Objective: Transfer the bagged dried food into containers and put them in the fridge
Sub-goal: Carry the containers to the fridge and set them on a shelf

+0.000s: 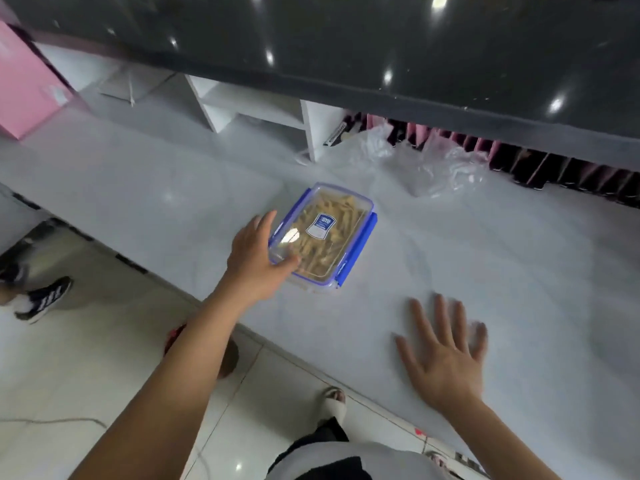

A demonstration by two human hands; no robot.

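Right hand: the right hand (446, 355) lies nearest the camera, flat on the white counter (519, 271), fingers spread and straight, holding nothing; well apart from the container.
Left hand: the left hand (258, 261) reaches forward, fingers relaxed and extended along the container's near-left side, thumb on its lid corner; touching, not yet curled round it.
Container: the container (322, 237) sits on the counter beyond the left hand, clear with a blue-trimmed lid; lid on, the right-hand clip appears down.
Contents: pale yellow dried strips (332, 244) fill it, seen through the lid.
Orientation: lying flat, lid up; long axis runs from near-left to far-right, slightly angled to the counter edge; label reads along that axis.
Step in hand: judged to be taking up the filled container for the fridge.
Advice: grip across the short width or bring the right hand to the far side; keep it level; confirm the left clips are down, as the hand hides them.
Bag: an emptied clear plastic bag (433, 168) lies crumpled farther back, apart from the container.
Beyond: a dark glossy surface (381, 46) spans the far side.
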